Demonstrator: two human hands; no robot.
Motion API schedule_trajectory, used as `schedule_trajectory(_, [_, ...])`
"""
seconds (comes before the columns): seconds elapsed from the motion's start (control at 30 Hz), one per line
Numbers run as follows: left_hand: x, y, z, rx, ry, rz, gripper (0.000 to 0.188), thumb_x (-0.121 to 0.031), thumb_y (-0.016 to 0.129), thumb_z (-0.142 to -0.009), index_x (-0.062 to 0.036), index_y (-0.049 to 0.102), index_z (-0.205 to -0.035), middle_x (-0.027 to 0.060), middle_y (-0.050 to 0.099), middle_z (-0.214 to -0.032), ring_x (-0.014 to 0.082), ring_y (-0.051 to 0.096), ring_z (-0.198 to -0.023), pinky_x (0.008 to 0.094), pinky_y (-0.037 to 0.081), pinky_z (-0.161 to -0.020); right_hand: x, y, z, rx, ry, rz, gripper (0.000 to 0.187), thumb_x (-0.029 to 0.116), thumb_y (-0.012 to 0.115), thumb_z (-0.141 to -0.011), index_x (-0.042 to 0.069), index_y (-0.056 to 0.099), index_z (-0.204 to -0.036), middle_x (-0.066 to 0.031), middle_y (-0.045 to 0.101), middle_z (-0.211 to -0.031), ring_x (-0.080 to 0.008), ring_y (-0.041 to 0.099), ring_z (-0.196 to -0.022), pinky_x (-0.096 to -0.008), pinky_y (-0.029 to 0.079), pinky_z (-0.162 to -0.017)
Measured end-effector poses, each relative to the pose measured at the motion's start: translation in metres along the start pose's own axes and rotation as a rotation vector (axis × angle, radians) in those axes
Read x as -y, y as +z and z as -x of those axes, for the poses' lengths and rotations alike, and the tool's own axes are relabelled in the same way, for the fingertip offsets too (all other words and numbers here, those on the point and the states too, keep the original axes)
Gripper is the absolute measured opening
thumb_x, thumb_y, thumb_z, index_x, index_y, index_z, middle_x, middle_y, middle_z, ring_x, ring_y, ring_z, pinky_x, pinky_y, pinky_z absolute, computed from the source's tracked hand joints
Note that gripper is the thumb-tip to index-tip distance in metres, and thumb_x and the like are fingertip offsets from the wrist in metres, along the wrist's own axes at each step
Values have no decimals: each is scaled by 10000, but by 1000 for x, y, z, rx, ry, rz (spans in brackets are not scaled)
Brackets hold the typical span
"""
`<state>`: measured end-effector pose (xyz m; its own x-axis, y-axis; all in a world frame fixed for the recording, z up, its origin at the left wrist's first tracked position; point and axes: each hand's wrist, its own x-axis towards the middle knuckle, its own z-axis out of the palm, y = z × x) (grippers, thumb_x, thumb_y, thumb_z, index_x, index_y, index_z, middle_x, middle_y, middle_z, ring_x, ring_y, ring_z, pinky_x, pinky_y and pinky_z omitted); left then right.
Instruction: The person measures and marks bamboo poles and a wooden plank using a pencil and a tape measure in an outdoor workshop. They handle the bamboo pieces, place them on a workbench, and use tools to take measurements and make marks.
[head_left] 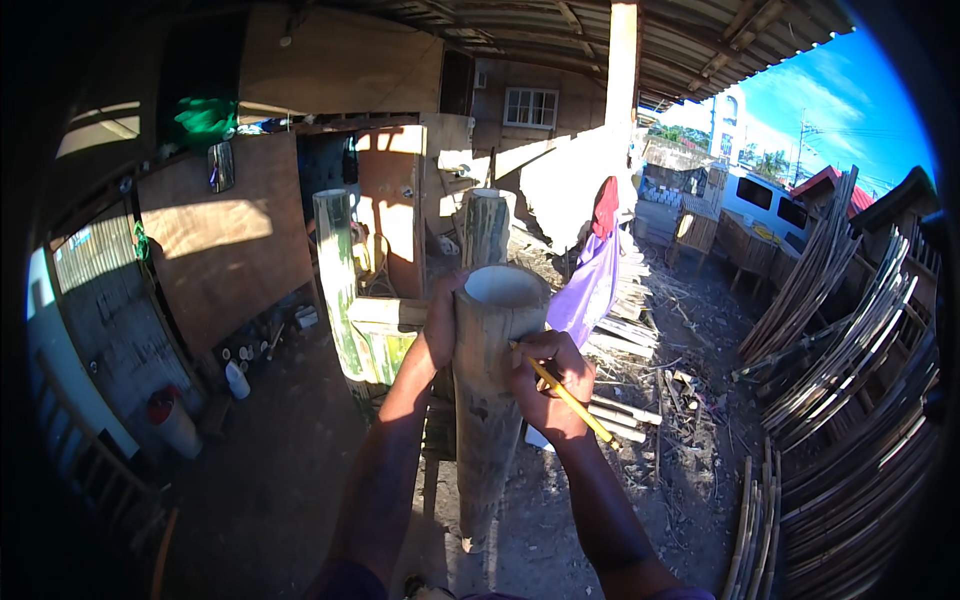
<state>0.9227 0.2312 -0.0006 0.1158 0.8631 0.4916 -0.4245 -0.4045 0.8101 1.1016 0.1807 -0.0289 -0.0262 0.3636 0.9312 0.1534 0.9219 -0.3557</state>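
A thick, greyish bamboo tube [484, 400] stands upright in front of me, its hollow round end facing up. My left hand [441, 322] is closed against the tube's left side near the top rim; part of its fingers is hidden behind the tube. In my right hand [556, 384] is a yellow pencil [569, 396], pinched near its front end. The pencil's tip meets or nearly meets the tube's right side, below the rim. Just behind stand two green bamboo posts, one on the left [342, 275] and a shorter one [487, 228] behind the tube.
Purple cloth [590, 288] hangs beyond my right hand, with a red cloth [605, 207] above it. Split bamboo strips [850, 370] lean in stacks along the right. A brown board [225, 235] and a white bottle [237, 380] are at the left. Cut pieces litter the ground.
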Motion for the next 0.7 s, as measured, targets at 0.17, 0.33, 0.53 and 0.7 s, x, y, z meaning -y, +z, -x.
schedule_trajectory(0.17, [3, -5, -4, 2, 28, -3, 620, -480, 361, -961, 16, 576, -1266, 152, 654, -1204, 249, 623, -1101, 377, 458, -1008, -3, 1, 24, 24, 84, -90, 168, 41, 709, -792, 73, 627, -936, -82, 684, -874, -176, 701, -773, -288, 538, -693])
schedule_trajectory(0.33, [6, -8, -6, -10, 34, -29, 632, -484, 358, -960, 18, 574, -1277, 148, 653, -1212, 244, 617, -1111, 372, 452, -1014, -4, 0, 44, 33, 93, -67, 135, 8, 698, -802, 58, 618, -899, -75, 687, -843, -137, 683, -722, -271, 532, -667])
schedule_trajectory(0.53, [6, -10, -6, -14, 29, -43, 630, -489, 364, -961, 16, 582, -1270, 142, 655, -1209, 238, 620, -1108, 368, 456, -1010, -10, 3, 63, 42, 36, 9, 112, -10, 657, -808, 35, 606, -896, -81, 678, -822, -146, 684, -702, -269, 534, -660])
schedule_trajectory(0.7, [7, -9, -5, -47, -1, -23, 629, -487, 376, -954, 17, 581, -1270, 141, 657, -1209, 238, 627, -1098, 366, 465, -1000, -4, 4, 64, 31, 140, -12, 114, -4, 661, -803, 36, 613, -898, -95, 687, -846, -166, 689, -707, -273, 537, -667])
